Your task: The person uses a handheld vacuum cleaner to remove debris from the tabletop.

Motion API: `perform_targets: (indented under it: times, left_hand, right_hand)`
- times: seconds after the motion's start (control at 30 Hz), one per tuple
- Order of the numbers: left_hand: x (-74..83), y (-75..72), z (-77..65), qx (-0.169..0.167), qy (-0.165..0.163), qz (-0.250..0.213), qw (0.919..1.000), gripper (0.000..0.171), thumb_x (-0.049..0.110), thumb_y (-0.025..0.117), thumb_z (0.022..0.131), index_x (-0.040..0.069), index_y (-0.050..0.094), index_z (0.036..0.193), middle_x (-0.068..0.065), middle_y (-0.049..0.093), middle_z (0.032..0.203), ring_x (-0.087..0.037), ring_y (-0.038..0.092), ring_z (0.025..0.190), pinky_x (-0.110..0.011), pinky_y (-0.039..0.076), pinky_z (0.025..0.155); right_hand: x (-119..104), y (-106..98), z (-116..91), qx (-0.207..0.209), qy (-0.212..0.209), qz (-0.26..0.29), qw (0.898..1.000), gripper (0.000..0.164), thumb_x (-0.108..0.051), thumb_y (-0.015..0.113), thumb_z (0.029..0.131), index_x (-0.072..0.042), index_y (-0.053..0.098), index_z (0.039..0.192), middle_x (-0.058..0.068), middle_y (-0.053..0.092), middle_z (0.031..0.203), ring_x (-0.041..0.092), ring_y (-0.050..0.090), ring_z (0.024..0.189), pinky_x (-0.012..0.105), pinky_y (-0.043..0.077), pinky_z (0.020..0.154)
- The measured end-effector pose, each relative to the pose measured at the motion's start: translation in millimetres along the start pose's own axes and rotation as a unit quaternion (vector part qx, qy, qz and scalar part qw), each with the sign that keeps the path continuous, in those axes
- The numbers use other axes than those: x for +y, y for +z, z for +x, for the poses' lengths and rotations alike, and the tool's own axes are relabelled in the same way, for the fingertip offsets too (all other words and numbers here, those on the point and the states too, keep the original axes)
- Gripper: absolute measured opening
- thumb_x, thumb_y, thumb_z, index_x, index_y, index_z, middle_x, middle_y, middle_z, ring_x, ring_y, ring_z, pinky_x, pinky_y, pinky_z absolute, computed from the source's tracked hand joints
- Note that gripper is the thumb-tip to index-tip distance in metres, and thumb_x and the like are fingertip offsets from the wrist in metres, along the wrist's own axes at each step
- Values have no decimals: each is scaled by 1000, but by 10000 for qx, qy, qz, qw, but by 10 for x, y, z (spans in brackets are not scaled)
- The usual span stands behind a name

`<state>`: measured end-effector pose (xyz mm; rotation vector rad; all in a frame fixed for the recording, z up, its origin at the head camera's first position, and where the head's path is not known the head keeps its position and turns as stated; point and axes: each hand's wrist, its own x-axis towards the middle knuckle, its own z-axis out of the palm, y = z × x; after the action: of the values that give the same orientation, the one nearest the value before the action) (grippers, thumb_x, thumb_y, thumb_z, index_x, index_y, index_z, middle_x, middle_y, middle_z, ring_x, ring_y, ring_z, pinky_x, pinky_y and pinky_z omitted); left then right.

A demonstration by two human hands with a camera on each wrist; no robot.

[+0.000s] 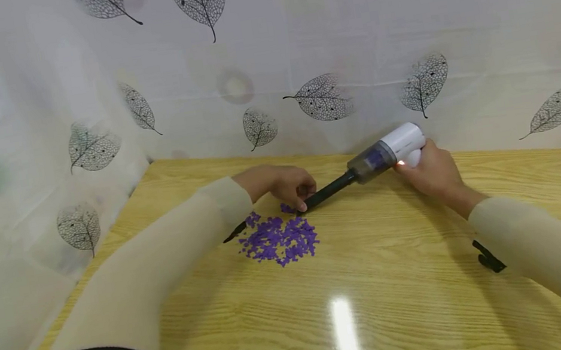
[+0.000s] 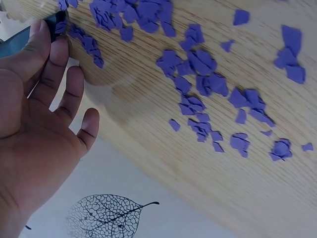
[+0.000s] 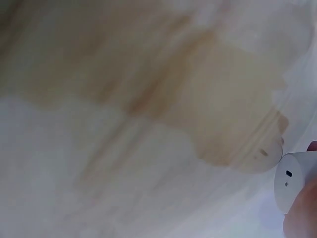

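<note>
My right hand (image 1: 435,173) grips the white handle end of a handheld vacuum cleaner (image 1: 403,141), which slants down to the left with purple bits in its see-through dust cup (image 1: 373,161). The black nozzle (image 1: 327,191) reaches to the far edge of a spread of torn purple paper scraps (image 1: 273,237). At the nozzle's tip, my left hand (image 1: 290,187) pinches it between thumb and index finger, the other fingers loosely bent. Scraps lie right at the nozzle mouth (image 2: 60,22) in the left wrist view. The right wrist view catches only the vacuum's white rear end (image 3: 290,181) and part of the hand.
Everything rests on a wood-grain table (image 1: 385,292). A pale curtain (image 1: 185,116) printed with dark leaves hangs along its back and left edges. Dark pieces (image 1: 489,257) show beside both sleeves. Loose scraps (image 2: 280,148) lie scattered away from the main spread.
</note>
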<state>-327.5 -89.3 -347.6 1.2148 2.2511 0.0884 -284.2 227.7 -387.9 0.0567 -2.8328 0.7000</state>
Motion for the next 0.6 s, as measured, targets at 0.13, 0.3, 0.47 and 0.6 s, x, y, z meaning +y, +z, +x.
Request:
perform_targets:
  times: [0.13,0.3,0.47,0.6]
  left_hand:
    - [-14,3,-35,14,-21,-31,10000,18,22,64,86,9,54,96,-2,55,89,-15,50,80,-27,42,74]
    - [-30,4,-80,11,-148,-56,9999,19,21,64,86,9,54,96,-2,55,90,-15,50,82,-28,43,76]
    - [-78,16,-108,26,-202,-98,9997,19,21,65,86,9,55,97,-2,56,91,-15,51,84,-28,43,79]
    - [-102,7,-142,15,-231,-79,9997,21,21,65,86,9,55,99,-3,56,93,-15,52,87,-28,43,82]
  right_hand:
    - [-38,22,6,26,18,-4,10000,69,-48,58,83,9,37,116,21,49,91,34,49,78,47,43,63]
    - [-82,55,17,12,35,22,10000,69,-48,57,83,9,37,116,22,49,92,34,49,79,47,43,64]
    - [-125,79,33,-31,57,44,10000,70,-48,57,83,10,36,118,22,50,94,35,50,81,47,44,65]
    - [-159,100,43,-49,59,31,10000,70,-48,55,84,11,36,118,22,49,94,35,50,81,47,44,65]
